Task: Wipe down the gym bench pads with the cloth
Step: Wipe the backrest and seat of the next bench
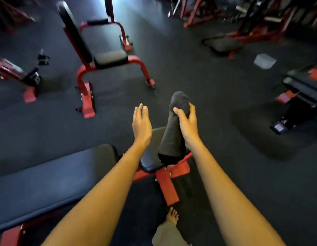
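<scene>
A dark grey cloth hangs folded in the air, and my right hand grips it near its top. My left hand is raised beside it, fingers straight, holding nothing and not touching the cloth. Below both hands lies a black flat bench with a long back pad at the lower left and a small seat pad under the cloth's hanging end. The bench frame is red.
A red upright seat bench stands ahead on the dark rubber floor. Another black bench sits at the right, more red machines at the back and far left. A pale block lies on the floor. My bare foot is by the frame.
</scene>
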The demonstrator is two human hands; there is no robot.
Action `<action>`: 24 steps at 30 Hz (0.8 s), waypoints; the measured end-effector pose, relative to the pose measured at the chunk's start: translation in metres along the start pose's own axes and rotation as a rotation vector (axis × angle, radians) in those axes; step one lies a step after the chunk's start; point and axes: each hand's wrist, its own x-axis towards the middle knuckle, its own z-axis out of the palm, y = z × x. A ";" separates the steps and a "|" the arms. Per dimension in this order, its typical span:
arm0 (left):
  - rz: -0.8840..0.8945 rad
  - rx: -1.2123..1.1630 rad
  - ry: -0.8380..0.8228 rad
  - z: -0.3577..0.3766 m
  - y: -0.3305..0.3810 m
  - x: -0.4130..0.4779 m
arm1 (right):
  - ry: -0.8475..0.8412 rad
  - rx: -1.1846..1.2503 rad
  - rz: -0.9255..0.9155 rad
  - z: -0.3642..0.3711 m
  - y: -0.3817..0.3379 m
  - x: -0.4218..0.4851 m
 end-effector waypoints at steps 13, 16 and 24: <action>0.224 -0.184 -0.108 0.075 0.215 -0.029 | -0.041 0.176 -0.193 -0.093 -0.201 0.007; 0.252 -0.215 -0.136 0.124 0.239 -0.031 | -0.019 0.198 -0.209 -0.139 -0.221 0.027; 0.230 -0.326 -0.211 0.315 0.303 -0.037 | 0.004 0.114 -0.258 -0.300 -0.269 0.117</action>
